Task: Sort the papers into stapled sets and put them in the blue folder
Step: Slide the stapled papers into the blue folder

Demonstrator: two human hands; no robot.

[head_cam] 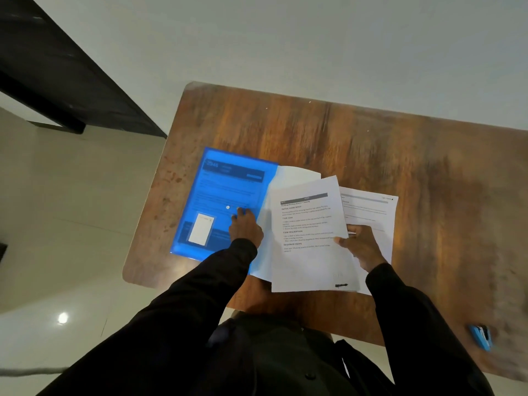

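A translucent blue folder [225, 192] lies on the left part of the wooden table [371, 144], with printed sheets showing through it. My left hand [245, 228] rests on the folder's right side, fingers down on the cover. To the right, my right hand [360, 244] pinches a printed paper set [308, 232] by its right edge, thumb on top. That set overlaps the folder's right edge and a white sheet [297, 174] sticking out of the folder. Another printed sheet [371, 207] lies under it, further right.
A blue stapler [481, 337] lies near the table's front right edge. A dark piece of furniture [63, 72] stands at the upper left over the pale tiled floor [71, 210]. The table's far half is bare wood.
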